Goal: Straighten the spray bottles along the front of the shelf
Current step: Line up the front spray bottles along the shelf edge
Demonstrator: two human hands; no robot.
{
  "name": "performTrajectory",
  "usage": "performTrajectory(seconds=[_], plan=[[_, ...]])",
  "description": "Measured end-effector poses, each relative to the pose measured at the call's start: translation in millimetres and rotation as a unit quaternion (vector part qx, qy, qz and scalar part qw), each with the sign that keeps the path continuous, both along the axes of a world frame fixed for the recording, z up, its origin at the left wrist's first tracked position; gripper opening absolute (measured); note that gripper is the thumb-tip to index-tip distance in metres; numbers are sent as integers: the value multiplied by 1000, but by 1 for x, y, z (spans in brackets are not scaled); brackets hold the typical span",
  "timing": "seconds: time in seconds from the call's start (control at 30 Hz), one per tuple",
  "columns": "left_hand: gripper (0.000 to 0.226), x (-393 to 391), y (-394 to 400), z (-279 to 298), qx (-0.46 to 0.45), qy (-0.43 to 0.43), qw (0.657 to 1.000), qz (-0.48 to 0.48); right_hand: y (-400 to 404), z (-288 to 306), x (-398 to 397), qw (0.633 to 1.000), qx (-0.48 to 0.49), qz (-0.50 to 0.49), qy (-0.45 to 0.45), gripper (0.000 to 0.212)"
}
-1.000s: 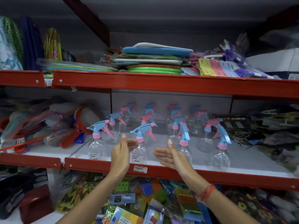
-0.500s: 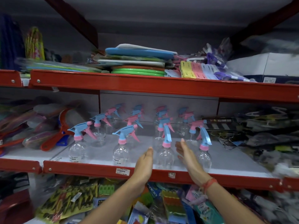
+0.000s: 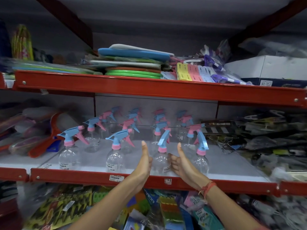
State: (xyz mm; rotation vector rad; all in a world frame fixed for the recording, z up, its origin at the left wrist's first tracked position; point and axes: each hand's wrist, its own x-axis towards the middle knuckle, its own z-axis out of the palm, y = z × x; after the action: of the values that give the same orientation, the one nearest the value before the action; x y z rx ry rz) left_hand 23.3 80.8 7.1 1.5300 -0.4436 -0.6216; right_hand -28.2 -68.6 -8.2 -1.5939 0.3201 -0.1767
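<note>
Head view, hands (image 3: 162, 161) cupping upright spray bottle (image 3: 160, 161), nozzle pointing forward-left

— What sort of place is this?
— A shop. Red steel shelves (image 3: 149, 90) carry many identical spray bottles (image 3: 114, 156) in rows, each with a sticker.
— Anything else?
— A price label (image 3: 116, 178) on the near shelf edge, and packaged goods (image 3: 167, 211) below.
</note>
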Motion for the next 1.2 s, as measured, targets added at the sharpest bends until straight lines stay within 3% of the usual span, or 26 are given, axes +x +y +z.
performTrajectory(seconds=[0.37,0.5,0.7,0.8,0.9,1.03,1.2], plan=[[98,24,0,-11,-17,-12,999,-34,1,-5,-22,1000,22,21,-3,102],[101,32,-1,-13,-13,-20,999,-36,7,-2,-21,1000,0,12,11,110],[109,37,1,-19,-18,-26,998,-50,12,-1,-23,999,-36,6,15,106],[99,32,2,-22,-20,-48,998,-27,11,-3,-24,998,-59,1,10,107],[88,20,7,-28,-41,-107,992,60,6,-6,-32,995,-93,-26,-31,92],[45,-5,12,-30,-110,-177,961,181,-3,-3,-60,980,-93,-87,-151,68],[38,-29,-9,-17,-146,-174,970,83,-31,1,-94,924,-83,-265,-263,57]])
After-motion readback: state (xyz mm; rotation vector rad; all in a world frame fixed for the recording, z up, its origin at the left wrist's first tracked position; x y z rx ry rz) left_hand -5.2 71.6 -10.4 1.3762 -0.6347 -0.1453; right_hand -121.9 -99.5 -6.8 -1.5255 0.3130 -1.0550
